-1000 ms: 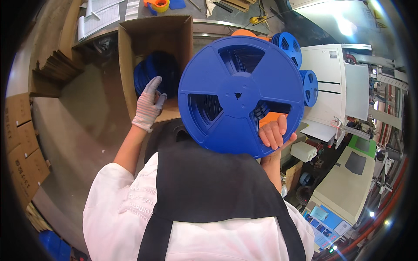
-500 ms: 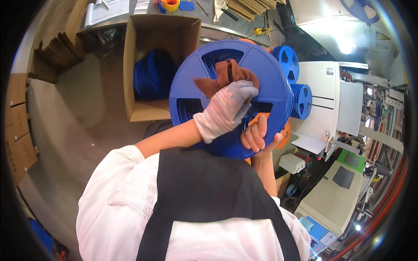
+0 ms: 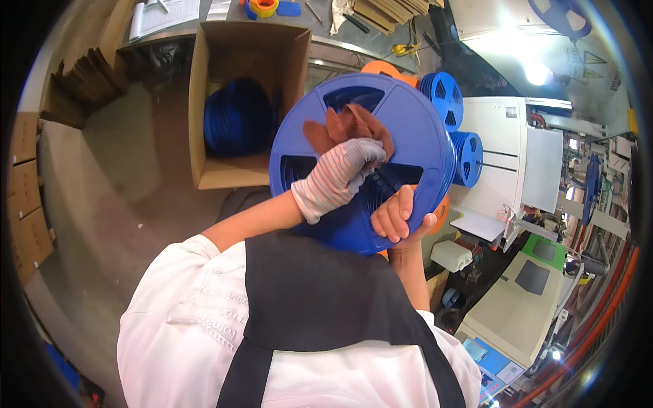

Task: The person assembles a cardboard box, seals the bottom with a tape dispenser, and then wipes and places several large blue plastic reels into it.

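Observation:
A stack of large blue plastic reels (image 3: 415,112) is directly in front of my chest, its top reel facing up toward me. My left hand (image 3: 337,175), in a striped knit glove, is closed on a brown cloth (image 3: 357,126) and lies over the middle of that reel. Part of the cloth bunches up past the knuckles. With its bare fingers curled over the near right rim, my right hand (image 3: 396,216) grips the stack; its thumb is at the outer side. The reel's hub is partly covered by the glove and cloth.
An open cardboard box (image 3: 198,115) with blue reels (image 3: 238,119) inside stands to the left. Beyond the stack are an orange reel (image 3: 389,70) and more blue reels (image 3: 445,100). A white cabinet (image 3: 490,126) and a beige machine (image 3: 507,306) are on the right; a workbench (image 3: 326,39) runs along the back.
My left hand and the cloth have shifted slightly left and toward me across the top reel. My right hand keeps its grip on the rim.

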### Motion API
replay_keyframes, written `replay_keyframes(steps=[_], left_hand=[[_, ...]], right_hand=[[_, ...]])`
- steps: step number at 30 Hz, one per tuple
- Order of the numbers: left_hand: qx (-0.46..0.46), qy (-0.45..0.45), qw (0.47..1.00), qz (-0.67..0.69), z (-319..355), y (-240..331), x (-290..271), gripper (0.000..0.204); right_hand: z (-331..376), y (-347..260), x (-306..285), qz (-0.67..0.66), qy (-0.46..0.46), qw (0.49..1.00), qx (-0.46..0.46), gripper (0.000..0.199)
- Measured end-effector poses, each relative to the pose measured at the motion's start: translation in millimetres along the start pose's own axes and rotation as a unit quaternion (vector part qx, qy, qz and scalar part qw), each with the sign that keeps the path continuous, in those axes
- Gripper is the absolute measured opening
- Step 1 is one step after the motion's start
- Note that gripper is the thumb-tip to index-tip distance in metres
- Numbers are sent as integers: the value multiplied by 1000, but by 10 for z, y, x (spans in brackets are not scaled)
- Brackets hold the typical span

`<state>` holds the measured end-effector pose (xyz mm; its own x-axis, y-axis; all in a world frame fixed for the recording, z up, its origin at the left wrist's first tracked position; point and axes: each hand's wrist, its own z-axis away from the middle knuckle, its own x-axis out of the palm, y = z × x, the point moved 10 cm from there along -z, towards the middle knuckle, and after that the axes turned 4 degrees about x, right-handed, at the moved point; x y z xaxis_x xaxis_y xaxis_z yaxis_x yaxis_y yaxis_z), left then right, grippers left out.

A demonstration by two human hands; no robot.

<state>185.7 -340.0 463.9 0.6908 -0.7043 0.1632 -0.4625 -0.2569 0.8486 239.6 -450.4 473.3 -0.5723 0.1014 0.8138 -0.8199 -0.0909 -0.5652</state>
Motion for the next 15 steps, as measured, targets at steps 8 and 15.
replay_keyframes(steps=[8,15], left_hand=[[-179,128,956,-194,379,-471,-1257,26],[-59,-270,900,-337,761,10,-937,58]], right_hand=[[192,-217,-77,-14,1,996,-84,34],[182,-343,-160,-72,34,988,-136,30]])
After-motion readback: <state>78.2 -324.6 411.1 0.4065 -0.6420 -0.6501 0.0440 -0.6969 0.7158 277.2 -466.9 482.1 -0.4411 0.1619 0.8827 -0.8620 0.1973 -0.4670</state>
